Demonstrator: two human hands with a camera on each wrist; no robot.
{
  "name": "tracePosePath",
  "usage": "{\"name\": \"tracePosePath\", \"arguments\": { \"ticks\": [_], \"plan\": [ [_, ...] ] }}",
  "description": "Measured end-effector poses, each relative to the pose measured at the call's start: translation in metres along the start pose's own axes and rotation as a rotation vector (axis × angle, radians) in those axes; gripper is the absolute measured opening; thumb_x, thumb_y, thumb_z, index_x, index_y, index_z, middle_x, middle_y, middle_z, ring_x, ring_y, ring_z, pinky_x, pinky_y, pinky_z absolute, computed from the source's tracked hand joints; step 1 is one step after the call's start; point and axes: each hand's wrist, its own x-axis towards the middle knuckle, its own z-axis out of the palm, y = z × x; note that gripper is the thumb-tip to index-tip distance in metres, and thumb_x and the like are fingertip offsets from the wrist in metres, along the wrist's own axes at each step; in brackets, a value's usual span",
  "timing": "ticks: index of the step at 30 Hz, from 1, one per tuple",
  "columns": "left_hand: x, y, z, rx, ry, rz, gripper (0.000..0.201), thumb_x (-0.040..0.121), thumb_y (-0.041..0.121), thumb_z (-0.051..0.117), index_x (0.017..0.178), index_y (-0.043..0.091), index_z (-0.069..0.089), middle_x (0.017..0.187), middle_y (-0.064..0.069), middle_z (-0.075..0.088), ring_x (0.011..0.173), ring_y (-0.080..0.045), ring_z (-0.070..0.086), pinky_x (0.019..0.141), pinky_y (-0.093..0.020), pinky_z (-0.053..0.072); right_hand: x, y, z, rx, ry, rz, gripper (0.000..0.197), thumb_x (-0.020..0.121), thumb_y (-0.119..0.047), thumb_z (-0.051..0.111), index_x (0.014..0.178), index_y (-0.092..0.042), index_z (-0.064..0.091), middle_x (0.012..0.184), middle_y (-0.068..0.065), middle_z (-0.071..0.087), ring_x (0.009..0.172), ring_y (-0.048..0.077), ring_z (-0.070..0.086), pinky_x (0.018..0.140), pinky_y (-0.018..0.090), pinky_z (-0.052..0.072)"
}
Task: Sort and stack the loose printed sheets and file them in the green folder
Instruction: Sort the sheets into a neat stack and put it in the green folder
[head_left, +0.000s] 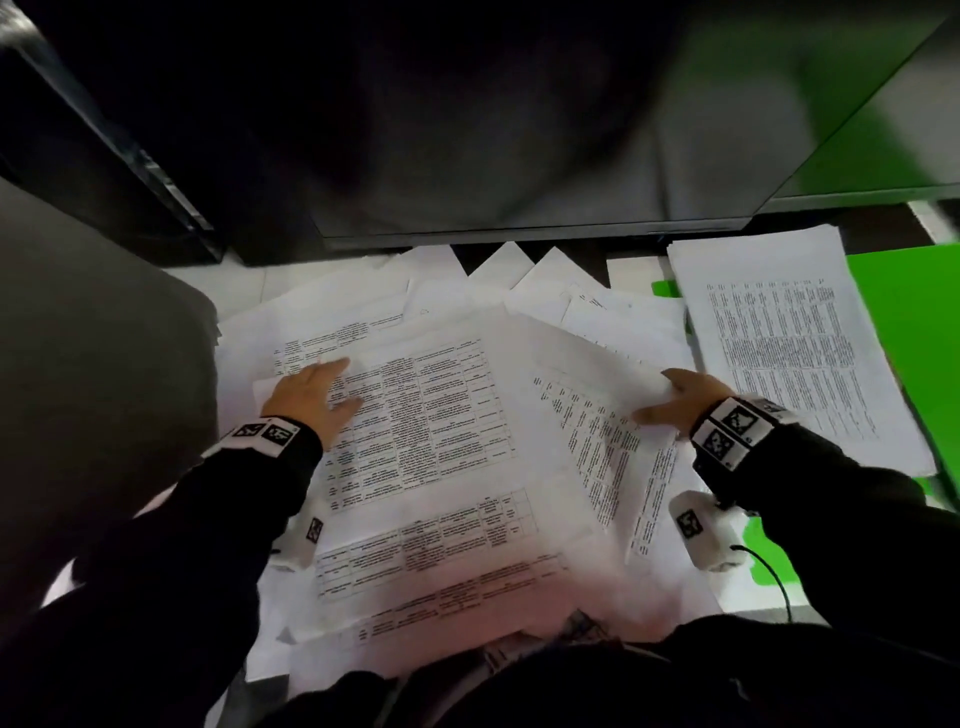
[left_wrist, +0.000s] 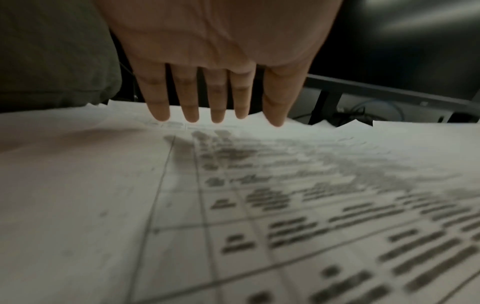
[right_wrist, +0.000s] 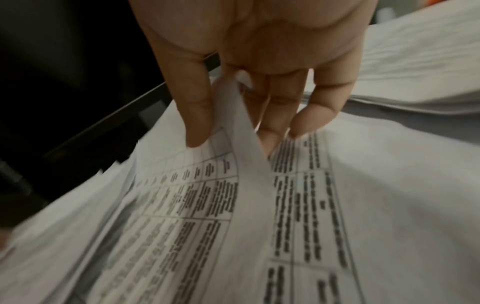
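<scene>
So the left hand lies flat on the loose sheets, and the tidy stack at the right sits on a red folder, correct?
Not quite: the folder is green, not red, as the head view shows. The left hand does lie flat on the loose sheets, and the tidy stack sits on that folder.

Printed tables on loose sheets (head_left: 431, 415) too blurred to read; no legible text

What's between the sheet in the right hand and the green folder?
The right hand pinches a loose sheet. A neat paper stack already lies on the green folder; nothing else visibly blocks the way.
</scene>
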Motion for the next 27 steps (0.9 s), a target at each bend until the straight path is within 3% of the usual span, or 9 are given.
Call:
{"name": "tracePosePath", "arguments": {
  "ticks": [3,5,7,9,12,16,21,25,27],
  "plan": [
    [0.011,0.000,-0.001,0.108,-0.078,-0.041,0.074,0.081,0.063,0.050,0.144,0.036,0.023,0.153,-0.002,0.025,0.140,-0.031,0.021,0.114,-0.046,0.021,-0.012,0.019,-0.006,0.524,-0.172,0.189,0.021,0.085,-0.007,0.062,0.103,-0.011,0.052,0.059,0.007,0.067,0.048,0.023,0.063,0.053,0.027,0.049],
    [0.015,0.006,-0.004,0.160,-0.070,-0.049,0.076,0.074,0.068,0.055,0.139,0.036,0.032,0.147,-0.004,0.031,0.135,-0.032,0.026,0.109,-0.048,0.026,-0.020,0.028,-0.002,0.703,-0.247,0.229,0.015,0.081,-0.004,0.060,0.091,-0.013,0.053,0.058,0.008,0.069,0.050,0.026,0.067,0.060,0.031,0.052],
    [0.020,0.012,-0.006,0.151,-0.068,-0.072,0.075,0.064,0.071,0.063,0.127,0.036,0.040,0.133,-0.005,0.045,0.126,-0.032,0.038,0.104,-0.046,0.031,-0.023,0.036,0.012,0.695,-0.241,0.218,0.023,0.075,-0.003,0.067,0.089,-0.014,0.052,0.058,0.008,0.068,0.049,0.024,0.066,0.058,0.033,0.055],
    [0.024,0.017,-0.007,0.145,-0.103,-0.080,0.076,0.054,0.076,0.066,0.114,0.036,0.043,0.116,-0.005,0.059,0.114,-0.030,0.049,0.099,-0.043,0.034,-0.021,0.040,0.028,0.662,-0.222,0.237,0.019,0.080,-0.003,0.067,0.089,-0.013,0.053,0.054,0.007,0.066,0.043,0.019,0.065,0.049,0.028,0.055],
    [0.019,0.026,-0.007,0.160,-0.168,-0.040,0.068,0.048,0.082,0.060,0.093,0.032,0.048,0.104,-0.004,0.060,0.101,-0.027,0.052,0.090,-0.038,0.040,-0.018,0.042,0.043,0.638,-0.195,0.253,0.015,0.083,-0.002,0.065,0.081,-0.012,0.054,0.053,0.008,0.064,0.041,0.017,0.064,0.045,0.027,0.055],
    [0.003,0.043,0.002,0.152,-0.171,0.023,0.062,0.065,0.069,0.065,0.107,0.025,0.056,0.112,-0.006,0.052,0.109,-0.027,0.047,0.092,-0.039,0.042,-0.016,0.044,0.049,0.668,-0.212,0.209,0.011,0.086,0.002,0.059,0.088,-0.008,0.055,0.068,0.018,0.062,0.047,0.020,0.062,0.047,0.027,0.056],
    [-0.014,0.050,0.012,-0.064,-0.204,0.090,0.031,0.081,0.036,0.067,0.101,0.016,0.057,0.102,-0.006,0.055,0.096,-0.025,0.054,0.082,-0.031,0.043,-0.015,0.041,0.049,0.700,-0.183,0.206,0.021,0.087,0.008,0.053,0.077,-0.010,0.056,0.048,0.003,0.067,0.043,0.015,0.066,0.043,0.027,0.056],
    [-0.027,0.037,0.003,-0.194,-0.048,0.007,0.024,0.084,0.034,0.063,0.085,0.016,0.047,0.074,-0.004,0.056,0.069,-0.025,0.053,0.059,-0.027,0.037,-0.015,0.041,0.044,0.738,-0.126,0.216,0.023,0.088,0.009,0.050,0.076,-0.010,0.056,0.049,0.003,0.067,0.039,0.015,0.064,0.038,0.025,0.053],
    [-0.030,0.025,-0.008,-0.285,0.068,-0.042,0.024,0.084,0.030,0.065,0.083,0.015,0.046,0.071,-0.004,0.053,0.068,-0.024,0.049,0.062,-0.028,0.036,-0.014,0.040,0.041,0.750,-0.078,0.224,0.024,0.088,0.010,0.048,0.076,-0.010,0.055,0.059,0.010,0.064,0.038,0.016,0.062,0.037,0.025,0.052]
  ]
}}
